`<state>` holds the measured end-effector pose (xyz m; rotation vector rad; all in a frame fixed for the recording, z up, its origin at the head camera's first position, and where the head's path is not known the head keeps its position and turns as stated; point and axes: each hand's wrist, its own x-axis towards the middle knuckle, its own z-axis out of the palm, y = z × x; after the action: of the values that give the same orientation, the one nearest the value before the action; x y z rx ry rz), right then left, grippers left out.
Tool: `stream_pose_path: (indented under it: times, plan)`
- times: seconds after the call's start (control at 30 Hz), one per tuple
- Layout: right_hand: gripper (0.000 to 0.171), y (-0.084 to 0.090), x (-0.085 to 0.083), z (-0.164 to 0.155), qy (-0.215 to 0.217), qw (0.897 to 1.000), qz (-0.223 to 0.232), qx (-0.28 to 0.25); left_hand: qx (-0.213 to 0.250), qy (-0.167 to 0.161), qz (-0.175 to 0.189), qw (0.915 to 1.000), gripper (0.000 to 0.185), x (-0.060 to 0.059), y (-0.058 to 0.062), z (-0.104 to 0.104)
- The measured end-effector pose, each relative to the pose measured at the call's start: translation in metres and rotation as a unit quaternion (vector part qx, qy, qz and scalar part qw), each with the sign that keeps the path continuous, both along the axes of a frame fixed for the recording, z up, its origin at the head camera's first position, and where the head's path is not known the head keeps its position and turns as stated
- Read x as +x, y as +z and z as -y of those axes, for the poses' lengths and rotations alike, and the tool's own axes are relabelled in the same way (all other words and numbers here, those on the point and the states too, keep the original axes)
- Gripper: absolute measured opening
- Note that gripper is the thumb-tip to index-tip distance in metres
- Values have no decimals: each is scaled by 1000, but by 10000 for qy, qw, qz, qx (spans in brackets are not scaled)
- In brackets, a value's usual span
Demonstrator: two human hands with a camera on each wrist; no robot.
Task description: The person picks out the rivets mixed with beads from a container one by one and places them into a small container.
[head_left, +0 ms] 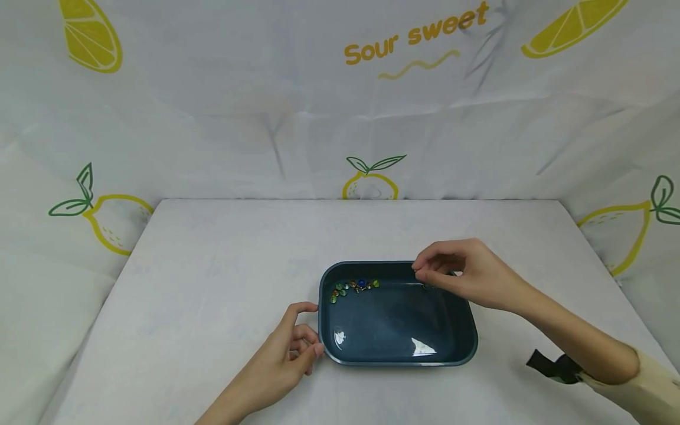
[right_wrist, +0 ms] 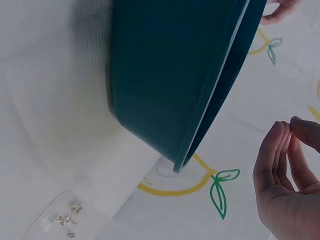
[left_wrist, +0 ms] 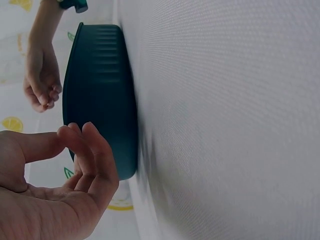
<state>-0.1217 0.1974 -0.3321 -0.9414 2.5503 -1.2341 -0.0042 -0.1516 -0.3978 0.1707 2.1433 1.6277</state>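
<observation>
A dark blue-green rectangular tray (head_left: 398, 363) stands on the table. Several small shiny beads (head_left: 338, 290), green, amber and blue, lie along its back left inside. My left hand (head_left: 289, 354) touches the tray's left side, index finger at the rim and thumb by the front corner. Above the back right part of the tray is my right hand (head_left: 467, 274), thumb and fingertips pinched together. A tiny reddish speck shows at those fingertips, too small to identify. Little glints lie in the tray below that hand, partly hidden by it.
In the right wrist view, a clear plastic piece (right_wrist: 37, 227) with several small metal stud-like pieces (right_wrist: 70, 220) lies on the table to the right of the tray. A white lemon-print cloth (head_left: 223, 118) hangs behind the white table (head_left: 202, 265).
</observation>
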Motion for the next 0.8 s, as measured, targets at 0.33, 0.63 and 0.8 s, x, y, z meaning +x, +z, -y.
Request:
stream_pose_path:
  times: [0.33,0.63,0.8]
  plan:
    - [19,5,-1,-18,-456,9987,-220,52,-18,-4,16,10000,60,0,1,0]
    - [22,8,-2,-35,-786,9965,-236,124,-35,-11,6,10000,60,1,1,0]
    - [22,7,-4,-48,-1000,9949,-126,44,-41,-2,10,10000,60,1,1,0]
